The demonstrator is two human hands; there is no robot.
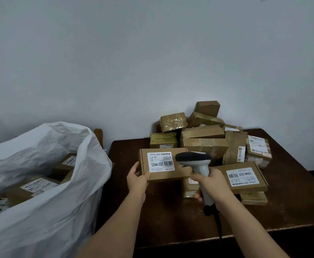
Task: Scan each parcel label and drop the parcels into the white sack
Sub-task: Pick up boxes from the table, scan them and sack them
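Observation:
My left hand (136,178) grips the lower left corner of a flat brown cardboard parcel (161,175) and holds it up, tilted toward me, above the dark table (163,216). Its white label (160,162) with a barcode faces me. My right hand (211,180) holds a grey handheld scanner (197,162) by its handle. The scanner's dark head sits just right of the label and overlaps the parcel's right edge. The white sack (46,211) stands open at the left, with several parcels inside.
A heap of brown taped boxes (204,138) leans against the wall at the back of the table. A flat parcel with a white label (243,176) lies right of my right hand. The scanner's black cable (219,231) runs over the front table edge.

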